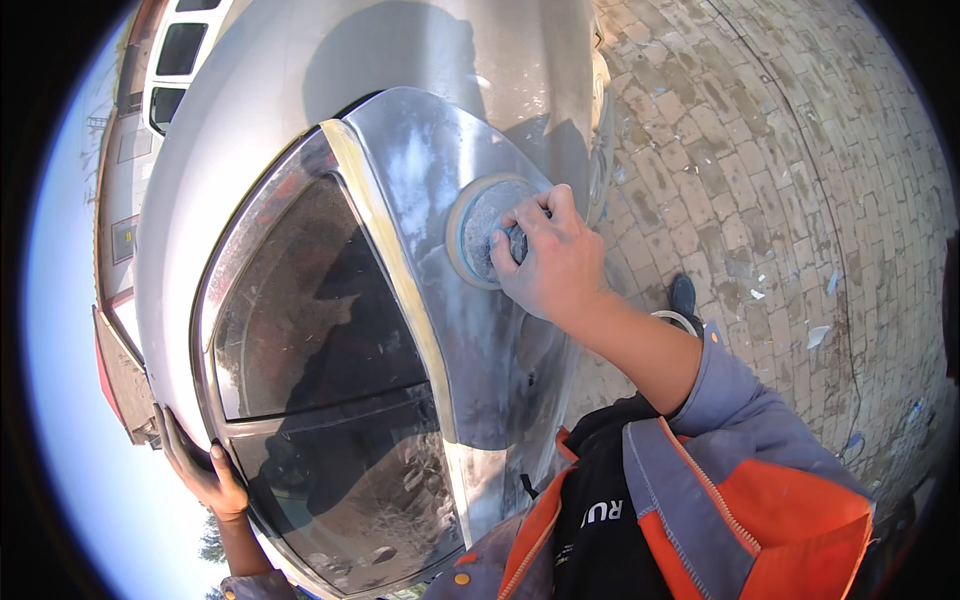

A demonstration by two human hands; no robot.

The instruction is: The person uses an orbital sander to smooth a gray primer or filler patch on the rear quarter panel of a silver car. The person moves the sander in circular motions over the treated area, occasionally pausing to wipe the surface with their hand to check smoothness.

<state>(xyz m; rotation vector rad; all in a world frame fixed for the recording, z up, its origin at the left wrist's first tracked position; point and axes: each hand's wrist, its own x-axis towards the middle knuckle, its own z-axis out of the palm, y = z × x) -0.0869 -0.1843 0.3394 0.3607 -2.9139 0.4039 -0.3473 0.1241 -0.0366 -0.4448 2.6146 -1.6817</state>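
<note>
My right hand (pixel 552 258) is closed round the knob of a round hand sanding pad (pixel 480 225), with the fingertips partly hiding the knob. The pad is grey and dusty with a pale rim, and it lies against the bare grey metal rear panel (pixel 420 140) of a car. My left hand (pixel 205 475) rests on the car's roof edge (pixel 170 370), fingers stretched out and holding nothing. Between my hands are the dark, dusty side windows (pixel 310 300), bordered by a strip of yellowish masking tape (pixel 385 235).
Brick paving (pixel 740 200) with scattered pale scraps runs along the right side. A dark shoe (pixel 683 295) stands on it close to the car. Beyond the roof are a white vehicle (pixel 180 55) and a low building (pixel 125 190).
</note>
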